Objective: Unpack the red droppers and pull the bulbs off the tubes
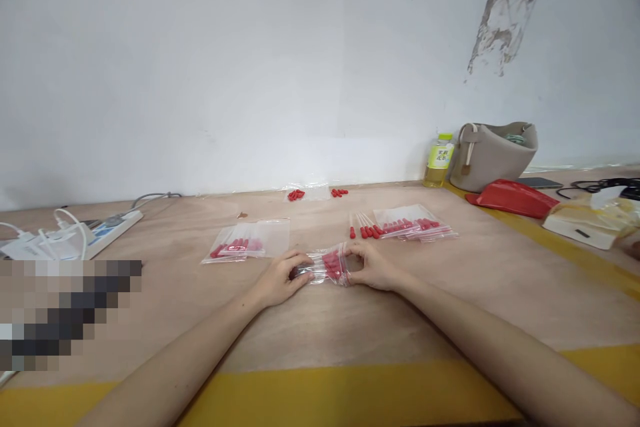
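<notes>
Tabletop point(320, 333), clear bag point(320, 265) — ends partly covered, pinched by left hand point(281, 278) and right hand point(374, 267)

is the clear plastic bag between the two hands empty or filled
Not empty: red bulb-ended pieces show through the clear plastic bag, held between the left hand and right hand.

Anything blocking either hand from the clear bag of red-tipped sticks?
Nothing visible. The left hand holds the left end of the clear bag, the right hand its right end. The loose red-tipped sticks lie beyond the right hand, not between.
</notes>
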